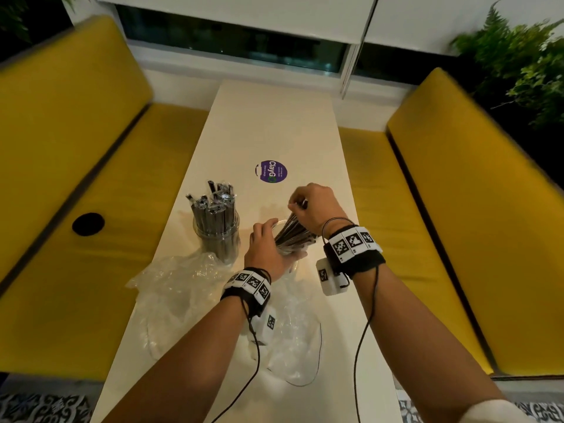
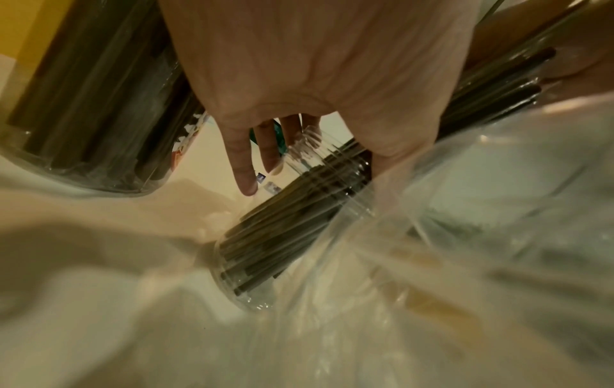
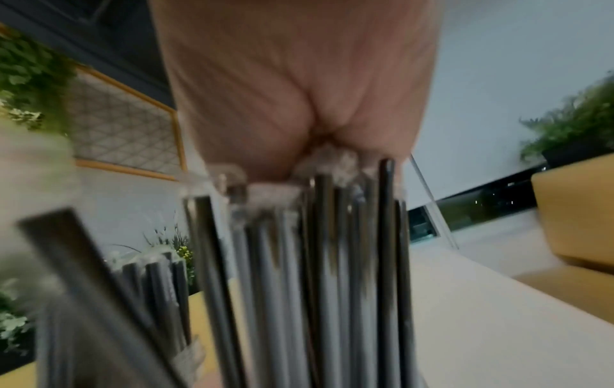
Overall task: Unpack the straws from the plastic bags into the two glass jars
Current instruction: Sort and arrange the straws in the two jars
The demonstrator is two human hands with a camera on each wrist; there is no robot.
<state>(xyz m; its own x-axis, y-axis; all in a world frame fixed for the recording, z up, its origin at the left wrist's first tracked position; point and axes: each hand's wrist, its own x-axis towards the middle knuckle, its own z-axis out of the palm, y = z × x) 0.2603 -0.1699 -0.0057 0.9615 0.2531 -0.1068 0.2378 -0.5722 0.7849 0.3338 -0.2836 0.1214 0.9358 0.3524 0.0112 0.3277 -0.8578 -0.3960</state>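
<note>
- Pinching the top of a straw bundle point(image 1: 293, 232), the right hand point(image 1: 317, 206) curls round it; below that grip the straws enter a tilted glass jar point(image 2: 252, 299).
- Left hand point(image 1: 265, 250) wraps the jar's side.
- Left of that hold stands a full jar point(image 1: 218, 242); plastic bags point(image 1: 177, 279) lie wristward.

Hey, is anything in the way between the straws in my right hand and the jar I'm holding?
Nothing visible. The straws in the right hand already reach into the jar, which the left hand holds tilted. The crumpled bags lie beside it, nearer you.
</note>
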